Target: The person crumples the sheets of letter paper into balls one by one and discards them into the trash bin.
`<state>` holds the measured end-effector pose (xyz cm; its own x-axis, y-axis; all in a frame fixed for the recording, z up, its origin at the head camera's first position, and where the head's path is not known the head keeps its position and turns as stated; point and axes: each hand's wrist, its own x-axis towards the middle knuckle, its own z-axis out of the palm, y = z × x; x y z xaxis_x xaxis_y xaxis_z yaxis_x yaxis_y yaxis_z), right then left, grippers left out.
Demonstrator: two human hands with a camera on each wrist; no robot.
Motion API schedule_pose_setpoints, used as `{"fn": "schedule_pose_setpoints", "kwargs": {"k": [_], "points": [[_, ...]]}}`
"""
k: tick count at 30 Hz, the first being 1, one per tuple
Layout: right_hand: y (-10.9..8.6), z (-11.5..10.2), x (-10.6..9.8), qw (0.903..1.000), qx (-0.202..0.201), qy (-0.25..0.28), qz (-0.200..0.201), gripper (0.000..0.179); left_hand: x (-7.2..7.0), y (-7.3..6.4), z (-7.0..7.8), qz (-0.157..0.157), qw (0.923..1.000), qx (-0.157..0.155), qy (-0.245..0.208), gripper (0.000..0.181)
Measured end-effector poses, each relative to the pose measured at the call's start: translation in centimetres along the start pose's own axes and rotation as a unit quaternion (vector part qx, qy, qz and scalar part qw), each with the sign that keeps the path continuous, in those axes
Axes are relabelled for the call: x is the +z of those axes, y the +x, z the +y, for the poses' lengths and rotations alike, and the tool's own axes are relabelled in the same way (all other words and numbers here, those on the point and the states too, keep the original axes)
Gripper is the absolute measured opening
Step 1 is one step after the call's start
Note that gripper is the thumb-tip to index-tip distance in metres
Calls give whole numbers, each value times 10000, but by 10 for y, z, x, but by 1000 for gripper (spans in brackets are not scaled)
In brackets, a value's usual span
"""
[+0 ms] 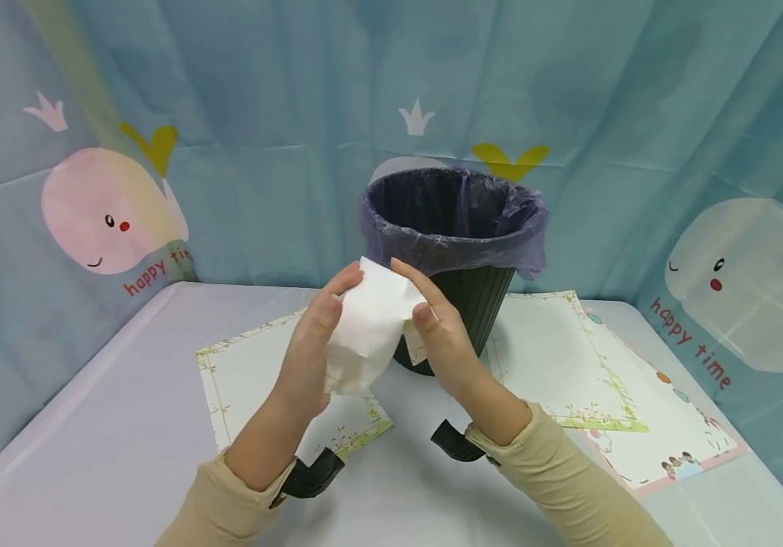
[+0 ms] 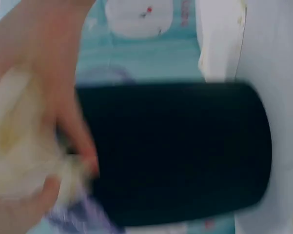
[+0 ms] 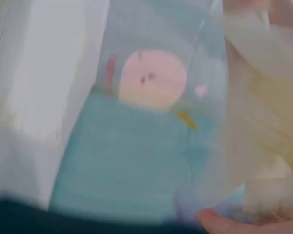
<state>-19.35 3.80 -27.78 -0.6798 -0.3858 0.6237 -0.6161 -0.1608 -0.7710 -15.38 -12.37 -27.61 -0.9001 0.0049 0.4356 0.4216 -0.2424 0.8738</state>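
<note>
Between both hands, a sheet of white paper is bunched into a crumpled shape in the head view. My left hand grips its left side, thumb and fingers bent around it. On the other side, my right hand pinches the upper right part between thumb and fingers. Just behind the hands stands a black trash can with a purple bag folded over its rim. The left wrist view shows the crumpled paper blurred beside the can; in the right wrist view the paper is also blurred.
A sheet with a leafy border lies flat at the left. Right of the can, another bordered sheet overlaps a pink-edged sheet. All lie on a white table, backed by a blue printed curtain.
</note>
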Motion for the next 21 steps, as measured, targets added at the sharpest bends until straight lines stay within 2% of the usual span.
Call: {"fn": "schedule_pose_setpoints", "kwargs": {"k": [2,4,6,7,9,11,13,15,18,21], "points": [[0,1,9,9998,-55,182,88,102,7,2,-3,67,9985,539,-97,42],[1,3,17,9989,-94,415,219,101,16,5,-5,332,9942,998,-234,34],[1,3,23,9970,-98,590,489,98,23,7,-6,680,9898,1210,-317,33],[1,4,24,9958,-76,683,603,98,25,7,-6,689,9891,1230,-430,38],[1,4,25,9938,-82,758,806,95,24,7,-7,264,9915,1084,-674,58],[0,4,23,9935,-144,697,885,93,18,6,-7,-409,9921,950,-715,84],[1,3,19,9941,-298,622,836,90,11,5,-6,-1111,9891,844,-478,108],[1,2,14,9952,-482,395,754,80,3,6,-4,-1615,9837,770,-151,121],[2,-1,5,9967,-647,215,444,59,-1,6,0,-1867,9802,616,244,127],[3,-3,-4,9981,-603,124,43,52,-2,6,5,-1940,9785,472,514,124]]}}
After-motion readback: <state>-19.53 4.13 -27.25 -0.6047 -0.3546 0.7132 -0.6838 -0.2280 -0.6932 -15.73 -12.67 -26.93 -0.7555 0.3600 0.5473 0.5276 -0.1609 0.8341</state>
